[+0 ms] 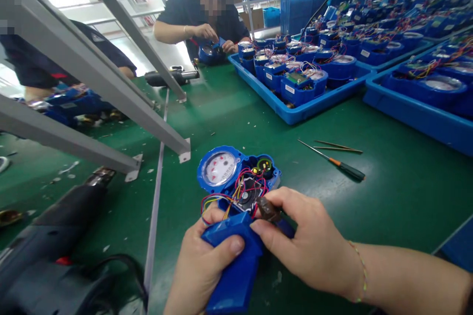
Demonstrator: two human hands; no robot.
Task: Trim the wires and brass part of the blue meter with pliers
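My left hand (pixel 201 270) grips the blue plastic housing of an open water meter (pixel 232 192), thumb on top of its lower blue cover. The meter shows a round white dial and a tangle of red, yellow and blue wires. My right hand (pixel 310 246) pinches a small dark brown part (pixel 269 209) between thumb and forefinger, right at the wires in the middle of the meter. A thin beaded bracelet sits on my right wrist.
A screwdriver (pixel 332 160) and tweezers (pixel 338 147) lie on the green mat to the right. Blue trays (pixel 295 113) of similar meters fill the back right. A dark heat gun (pixel 55 241) lies front left under grey frame bars (pixel 111 93). A person (pixel 203 15) works across the table; another sits at left.
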